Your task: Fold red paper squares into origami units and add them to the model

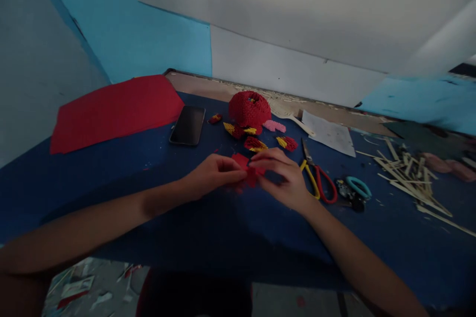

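Observation:
Above the blue table, my left hand [217, 177] pinches a small piece of red paper [252, 177] between thumb and forefinger. My right hand [284, 174] is curled around the other side of the same paper, its thumb and fingertips closed at the paper's edge. The fingers cover part of the paper, so its exact folds are hard to make out. Just beyond the hands lie small red-and-yellow folded-paper pieces [287, 143]. Behind them sits a round red folded-paper body [248, 110] with an opening on top.
A black phone [188, 126] and a large red sheet [119, 111] lie to the left. Scissors [319, 178] with red and yellow handles are beside my right hand, near a turquoise ring [358, 187]. Thin pale sticks [412, 178], a white sheet [329, 133] and a pink piece [274, 126] lie further off.

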`<state>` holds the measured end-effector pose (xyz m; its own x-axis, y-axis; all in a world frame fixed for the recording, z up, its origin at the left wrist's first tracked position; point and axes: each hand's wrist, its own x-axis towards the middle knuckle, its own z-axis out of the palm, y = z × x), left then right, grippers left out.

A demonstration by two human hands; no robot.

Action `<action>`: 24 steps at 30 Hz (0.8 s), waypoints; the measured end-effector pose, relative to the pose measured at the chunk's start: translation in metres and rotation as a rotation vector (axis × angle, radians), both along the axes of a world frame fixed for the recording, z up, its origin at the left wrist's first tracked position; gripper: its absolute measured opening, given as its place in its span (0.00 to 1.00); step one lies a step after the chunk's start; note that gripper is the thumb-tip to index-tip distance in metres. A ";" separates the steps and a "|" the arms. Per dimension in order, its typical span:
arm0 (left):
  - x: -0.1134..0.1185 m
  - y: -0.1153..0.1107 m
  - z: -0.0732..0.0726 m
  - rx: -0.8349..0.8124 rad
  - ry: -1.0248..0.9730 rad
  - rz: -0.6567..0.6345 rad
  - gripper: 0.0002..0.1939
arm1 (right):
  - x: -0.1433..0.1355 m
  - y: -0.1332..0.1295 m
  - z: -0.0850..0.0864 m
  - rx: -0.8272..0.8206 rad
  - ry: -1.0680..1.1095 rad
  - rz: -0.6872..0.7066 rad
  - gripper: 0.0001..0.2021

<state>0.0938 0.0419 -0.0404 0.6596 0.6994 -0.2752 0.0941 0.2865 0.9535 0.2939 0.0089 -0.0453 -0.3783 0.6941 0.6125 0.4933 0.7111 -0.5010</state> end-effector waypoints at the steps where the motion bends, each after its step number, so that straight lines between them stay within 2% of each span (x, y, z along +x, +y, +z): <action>1: -0.001 0.000 0.001 0.088 0.023 0.034 0.09 | 0.000 0.000 -0.001 -0.064 0.032 -0.003 0.12; 4: -0.002 0.001 0.002 0.271 0.061 0.125 0.09 | -0.003 0.000 -0.006 -0.222 0.120 0.012 0.12; 7: -0.003 0.003 0.001 0.366 0.063 0.145 0.10 | -0.007 -0.001 -0.009 -0.336 0.229 0.007 0.08; 11: -0.004 0.004 -0.001 0.410 0.050 0.133 0.12 | -0.012 -0.002 -0.007 -0.460 0.393 -0.061 0.08; 14: -0.002 0.002 -0.003 0.366 0.054 0.099 0.13 | -0.013 -0.001 -0.005 -0.474 0.381 -0.073 0.08; 17: -0.001 0.001 -0.006 0.390 0.093 0.059 0.13 | -0.011 0.000 -0.004 -0.475 0.325 -0.075 0.05; 20: -0.002 0.002 -0.008 0.473 0.118 0.026 0.13 | -0.010 0.001 -0.005 -0.567 0.363 -0.040 0.05; 24: -0.004 0.001 -0.007 0.710 0.224 0.040 0.10 | -0.008 0.002 -0.007 -0.797 0.498 -0.004 0.05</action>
